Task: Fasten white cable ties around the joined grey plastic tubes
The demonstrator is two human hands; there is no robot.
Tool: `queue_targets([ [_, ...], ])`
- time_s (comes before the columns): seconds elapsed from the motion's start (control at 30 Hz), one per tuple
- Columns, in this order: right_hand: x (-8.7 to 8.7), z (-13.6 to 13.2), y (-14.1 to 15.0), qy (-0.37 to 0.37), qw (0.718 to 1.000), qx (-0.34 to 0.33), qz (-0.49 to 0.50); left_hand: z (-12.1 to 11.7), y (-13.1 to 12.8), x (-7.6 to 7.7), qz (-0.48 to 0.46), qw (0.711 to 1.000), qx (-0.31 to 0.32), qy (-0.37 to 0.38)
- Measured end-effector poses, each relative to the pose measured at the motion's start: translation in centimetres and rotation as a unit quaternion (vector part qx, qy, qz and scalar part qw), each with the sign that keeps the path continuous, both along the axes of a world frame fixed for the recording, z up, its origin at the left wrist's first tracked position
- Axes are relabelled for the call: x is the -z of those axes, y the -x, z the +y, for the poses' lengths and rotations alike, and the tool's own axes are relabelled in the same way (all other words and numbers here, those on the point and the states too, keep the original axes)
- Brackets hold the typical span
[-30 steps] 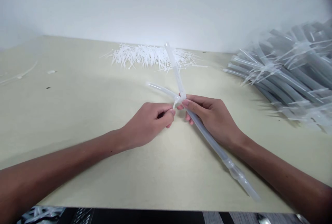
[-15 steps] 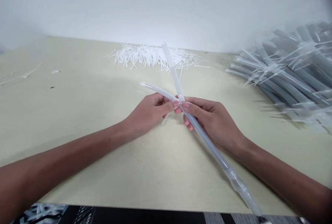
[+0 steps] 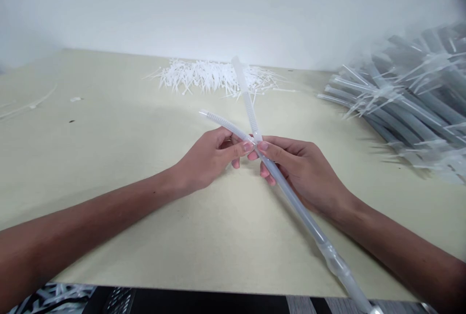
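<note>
From my end I see a pale yellowish tabletop [image 3: 189,251] against a white wall [image 3: 174,8], streaked grey flooring [image 3: 300,305] below.

Your left hand [image 3: 206,158] and right hand [image 3: 309,168]: bare. Left forearm [image 3: 109,212] and right forearm [image 3: 393,236] bare too, slim, tapering toward the wrists. Thumbnails [image 3: 248,147] short, rounded. Small dot [image 3: 154,191] near your left wrist.

Piled tubes [image 3: 411,107] and heaped cable ties [image 3: 204,77] on a plain worktable [image 3: 218,241] suggest an assembly workshop.
</note>
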State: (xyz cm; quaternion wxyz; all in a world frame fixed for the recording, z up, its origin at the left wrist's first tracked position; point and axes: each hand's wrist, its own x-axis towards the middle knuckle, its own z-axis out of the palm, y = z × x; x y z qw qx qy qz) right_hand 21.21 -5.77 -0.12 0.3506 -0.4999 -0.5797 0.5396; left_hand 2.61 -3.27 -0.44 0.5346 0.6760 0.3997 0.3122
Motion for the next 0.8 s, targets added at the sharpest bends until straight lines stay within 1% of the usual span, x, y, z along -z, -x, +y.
queue_targets([
  [0.23,0.1,0.1,-0.1,0.009,1.000,0.007,0.000,0.0,-0.2,-0.1,0.015,0.999,-0.004,-0.028],
  [0.37,0.0,0.2,0.0,0.002,1.000,0.001,0.013,-0.3,-0.3,-0.1,0.028,0.999,-0.031,-0.019],
  [0.43,-0.1,0.3,0.1,0.009,0.999,-0.010,0.033,-0.5,-0.4,0.1,0.016,0.999,-0.040,-0.009],
  [0.6,-0.3,0.5,0.0,0.053,0.995,-0.012,0.084,-0.8,-0.4,0.5,-0.033,0.999,-0.023,0.022],
  [0.7,-0.2,0.9,-0.4,0.096,0.987,-0.026,0.127,-1.0,-0.2,0.5,-0.020,0.999,-0.010,0.023],
  [0.8,0.0,1.2,-0.6,0.131,0.977,-0.039,0.166,-1.3,-0.1,0.0,0.013,1.000,0.008,0.004],
])
